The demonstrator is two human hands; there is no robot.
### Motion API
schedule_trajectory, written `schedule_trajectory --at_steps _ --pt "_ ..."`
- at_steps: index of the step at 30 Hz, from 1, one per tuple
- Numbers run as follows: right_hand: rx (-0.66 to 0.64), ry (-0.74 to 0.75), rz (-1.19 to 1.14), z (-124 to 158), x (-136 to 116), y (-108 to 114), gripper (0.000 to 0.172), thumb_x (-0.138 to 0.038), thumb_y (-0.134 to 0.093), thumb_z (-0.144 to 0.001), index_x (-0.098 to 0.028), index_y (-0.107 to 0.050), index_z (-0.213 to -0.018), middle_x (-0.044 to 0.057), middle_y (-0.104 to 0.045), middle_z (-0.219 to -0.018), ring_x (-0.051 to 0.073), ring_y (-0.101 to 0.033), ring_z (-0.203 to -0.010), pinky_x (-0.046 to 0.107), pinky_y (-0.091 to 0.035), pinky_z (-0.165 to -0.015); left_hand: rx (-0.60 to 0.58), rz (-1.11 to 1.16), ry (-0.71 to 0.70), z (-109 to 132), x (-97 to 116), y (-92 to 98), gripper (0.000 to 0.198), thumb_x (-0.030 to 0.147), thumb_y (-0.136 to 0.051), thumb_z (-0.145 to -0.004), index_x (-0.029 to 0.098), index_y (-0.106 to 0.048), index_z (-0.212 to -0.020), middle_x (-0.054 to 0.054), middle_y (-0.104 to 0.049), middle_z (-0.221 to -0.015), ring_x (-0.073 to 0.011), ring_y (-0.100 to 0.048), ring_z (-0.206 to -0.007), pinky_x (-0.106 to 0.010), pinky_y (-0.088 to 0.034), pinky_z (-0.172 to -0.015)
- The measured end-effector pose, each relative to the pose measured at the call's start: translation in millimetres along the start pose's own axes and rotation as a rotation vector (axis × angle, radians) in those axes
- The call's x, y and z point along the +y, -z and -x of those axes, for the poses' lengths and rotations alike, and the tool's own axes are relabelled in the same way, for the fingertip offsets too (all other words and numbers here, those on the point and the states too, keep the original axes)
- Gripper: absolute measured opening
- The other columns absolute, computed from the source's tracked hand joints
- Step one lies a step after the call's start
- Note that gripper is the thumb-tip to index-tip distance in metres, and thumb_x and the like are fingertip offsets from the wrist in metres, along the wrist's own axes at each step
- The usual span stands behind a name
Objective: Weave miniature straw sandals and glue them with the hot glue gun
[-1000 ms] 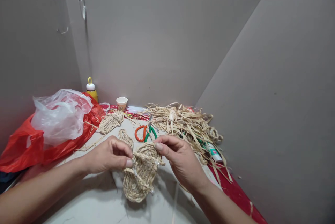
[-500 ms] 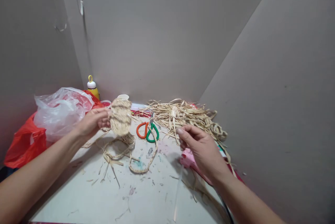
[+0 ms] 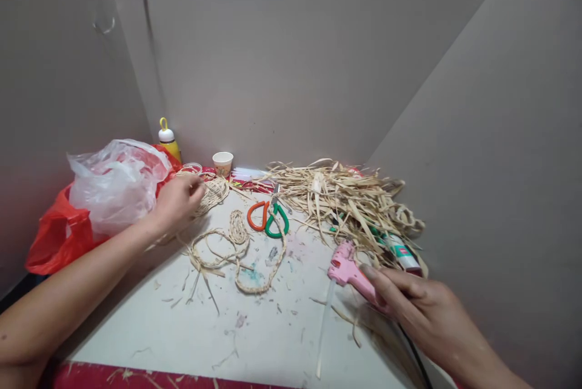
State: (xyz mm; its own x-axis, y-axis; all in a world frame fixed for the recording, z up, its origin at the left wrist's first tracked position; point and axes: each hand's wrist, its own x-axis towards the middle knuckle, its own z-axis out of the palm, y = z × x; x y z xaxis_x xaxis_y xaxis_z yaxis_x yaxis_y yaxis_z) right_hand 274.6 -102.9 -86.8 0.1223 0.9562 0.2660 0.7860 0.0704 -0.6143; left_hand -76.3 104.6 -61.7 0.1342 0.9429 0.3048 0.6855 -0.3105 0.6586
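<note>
Over the table's left back part, my left hand has its fingers curled, close by a braided straw piece that lies partly behind it. Whether anything is pinched in those fingers is hidden. My right hand is closed around the handle of a pink hot glue gun. A clear glue stick sticks out of the gun's back end towards me. Between my hands lies a loose length of braided straw cord, with a small coiled part beside scissors with orange and green handles.
A heap of dry straw strips covers the back right, with a green and white can at its edge. A paper cup, a yellow bottle and plastic bags stand back left. Grey walls enclose the table.
My left hand has lowered the braided piece from mid-air to the table's back left. My right hand has moved down and right onto the glue gun's handle. The view has shifted slightly.
</note>
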Motion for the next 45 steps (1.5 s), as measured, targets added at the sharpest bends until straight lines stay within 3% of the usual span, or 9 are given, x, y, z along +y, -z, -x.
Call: schedule_trajectory --at_steps 5,11,15,19,24,28,30,36,45 --pt "-0.084 0.039 -0.188 -6 -28 -14 0.049 -0.049 -0.052 -0.088 -0.021 -0.049 -0.048 -0.002 -0.041 -0.044 0.013 -0.038 -0.042 0.026 -0.031 -0.042 -0.299 -0.166 0.013 -5 12 -42.7 0.023 0.037 -0.069 -0.074 0.017 -0.067 -0.065 -0.009 -0.070 -0.075 -0.0288 -0.064 -0.084 -0.034 -0.045 -0.072" --pt "-0.252 0.075 -0.381 -11 -49 -28 0.027 -0.036 -0.054 -0.089 -0.021 -0.076 -0.085 0.005 -0.072 -0.067 0.020 -0.065 -0.061 0.029 -0.048 -0.058 -0.581 -0.116 0.071 -21 13 -67.2 0.032 0.032 -0.058 -0.092 0.016 -0.058 -0.120 -0.009 -0.061 -0.120 -0.0229 -0.063 -0.100 -0.044 -0.054 -0.084" --pt "-0.273 0.067 -0.371 -13 -54 -28 0.028 -0.036 -0.057 -0.086 -0.021 -0.075 -0.071 0.005 -0.071 -0.063 0.020 -0.063 -0.058 0.030 -0.048 -0.057 -0.645 0.072 0.079 -20 17 -64.8 0.025 0.029 -0.064 -0.087 0.013 -0.063 -0.106 -0.007 -0.066 -0.101 -0.0194 -0.065 -0.085 -0.036 -0.056 -0.073" --pt "-0.191 0.028 -0.402 -13 -58 -30 0.037 -0.040 -0.064 -0.080 -0.020 -0.059 -0.049 -0.001 -0.055 -0.046 0.013 -0.047 -0.045 0.026 -0.037 -0.048 -0.552 0.326 0.103 -14 31 -54.7 0.016 0.018 -0.073 -0.069 0.014 -0.060 -0.078 0.003 -0.057 -0.057 -0.0121 -0.056 -0.054 -0.022 -0.045 -0.048" --pt "0.041 -0.075 -0.515 -17 -63 -32 0.054 -0.056 -0.058 -0.083 -0.021 -0.045 -0.044 -0.005 -0.034 -0.042 0.010 -0.031 -0.041 0.025 -0.029 -0.043 -0.385 0.594 0.063 -4 69 -21.9 0.041 0.022 -0.067 -0.068 0.018 -0.057 -0.108 0.005 -0.057 -0.062 -0.0104 -0.054 -0.054 -0.022 -0.047 -0.050" --pt "0.080 -0.108 -0.769 -24 -76 -28 0.033 -0.053 -0.066 -0.081 -0.022 -0.065 -0.093 0.003 -0.067 -0.077 0.017 -0.061 -0.068 0.028 -0.049 -0.063 -0.252 0.766 -0.009 9 105 5.7 0.037 0.021 -0.069 -0.068 0.017 -0.066 -0.105 0.003 -0.058 -0.066 -0.0093 -0.053 -0.055 -0.021 -0.047 -0.052" --pt "0.036 -0.117 -0.927 -26 -87 -27 0.053 -0.052 -0.070 -0.078 -0.027 -0.052 -0.121 0.008 -0.069 -0.108 0.022 -0.065 -0.095 0.033 -0.051 -0.081 -0.181 0.816 -0.049 17 119 14.3 0.032 0.020 -0.070 -0.069 0.017 -0.068 -0.101 0.002 -0.060 -0.070 -0.0091 -0.053 -0.057 -0.021 -0.048 -0.052" --pt "-0.115 -0.118 -1.300 -32 -127 -37 0.066 -0.037 -0.078 -0.075 -0.028 -0.041 -0.128 0.009 -0.066 -0.121 0.024 -0.063 -0.111 0.039 -0.045 -0.099 -0.036 0.839 -0.141 40 151 22.7 0.022 0.023 -0.072 -0.072 0.018 -0.065 -0.093 0.001 -0.063 -0.077 -0.0096 -0.056 -0.060 -0.022 -0.050 -0.055" --pt "-0.159 0.017 -1.188 -83 -139 15 0.022 -0.024 -0.075 -0.069 -0.016 -0.066 -0.087 0.001 -0.069 -0.082 0.010 -0.063 -0.061 0.026 -0.053 -0.067 -0.387 0.794 -0.075 50 164 59.1 0.032 0.026 -0.071 -0.075 0.020 -0.052 -0.100 -0.002 -0.067 -0.086 -0.0171 -0.066 -0.078 -0.030 -0.053 -0.069"
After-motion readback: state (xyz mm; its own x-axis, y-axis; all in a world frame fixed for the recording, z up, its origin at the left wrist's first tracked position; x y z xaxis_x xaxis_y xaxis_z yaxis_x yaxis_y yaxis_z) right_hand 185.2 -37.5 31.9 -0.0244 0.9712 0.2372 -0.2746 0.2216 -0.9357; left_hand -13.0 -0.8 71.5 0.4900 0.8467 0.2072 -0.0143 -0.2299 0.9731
